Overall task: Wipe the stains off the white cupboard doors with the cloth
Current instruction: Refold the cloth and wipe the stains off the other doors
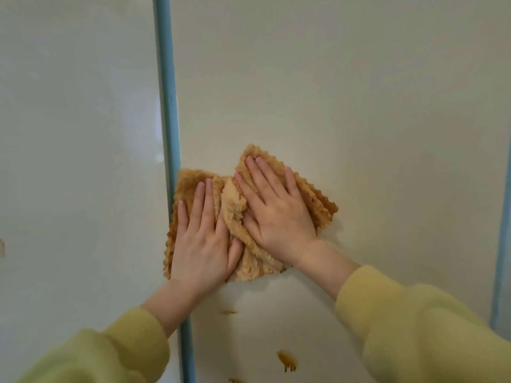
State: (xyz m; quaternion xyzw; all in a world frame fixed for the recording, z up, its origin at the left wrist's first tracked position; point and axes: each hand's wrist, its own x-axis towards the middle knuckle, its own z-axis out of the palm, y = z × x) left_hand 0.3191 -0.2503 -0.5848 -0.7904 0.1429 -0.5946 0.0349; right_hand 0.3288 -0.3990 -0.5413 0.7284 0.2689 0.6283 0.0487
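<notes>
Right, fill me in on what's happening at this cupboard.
A person presses a tan cloth flat against a white cupboard door, left hand and right hand side by side, fingers straight. The cloth lies right up against the blue strip between the doors. Brown stains show lower down on the same door, not yet wiped.

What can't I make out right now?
Head view only.
cupboard door beneath the cloth: covered by it, the left hand and right hand; stains there unseen.
lowest stain: cut off by the bottom edge.
mark on the left door: cut by the left edge, blurred.
</notes>
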